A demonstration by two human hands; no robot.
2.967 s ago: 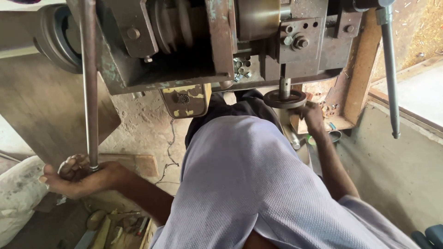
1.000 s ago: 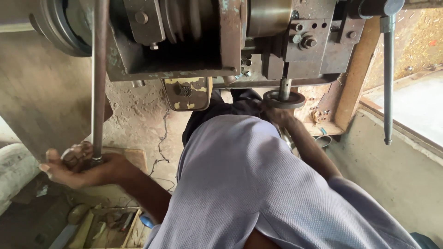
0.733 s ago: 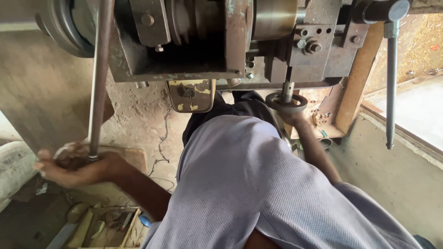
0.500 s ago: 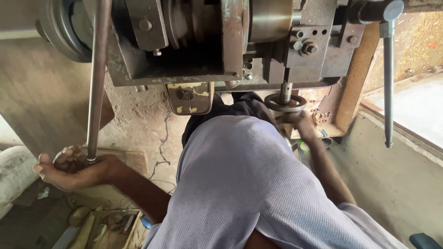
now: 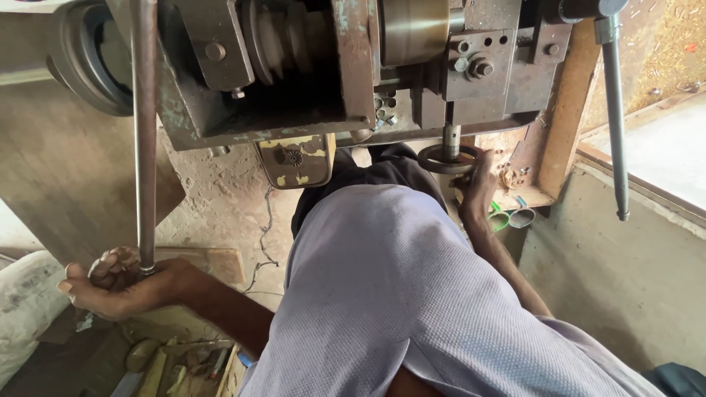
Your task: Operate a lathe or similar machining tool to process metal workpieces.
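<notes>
Lever rod point(image 5: 145, 132), long, round and grey steel, hangs down from the machine; its lower end sits in the left hand point(image 5: 121, 283), low at the left of the view. Fingers curl up around the rod's tip with a dark knob-like end in the palm: grasping, not fully clenched. Judgement: a steady pull along the rod's own swing, wrist in line with the forearm, would keep the tip from slipping out of the cupped palm.

Lilac shirt point(image 5: 412, 294), fine waffle weave, fills the middle of the view.

Right hand point(image 5: 478, 180) reaches forward under the machine head. Fingers close on the edge of a dark metal ring point(image 5: 445, 158) that sits around a short vertical spindle point(image 5: 451, 136). Judgement: fingertips are best kept on the ring's outer rim, clear of the spindle.

Beyond: machine body point(image 5: 353, 66), heavy cast metal, rust-brown with flakes of green paint; stepped pulley, bolt heads, polished cylinder. A worn yellow plate point(image 5: 294, 158) hangs beneath. Second thin rod point(image 5: 614, 117) hangs at the right, untouched. Cracked plaster wall behind; scrap pieces on the floor, lower left.
</notes>
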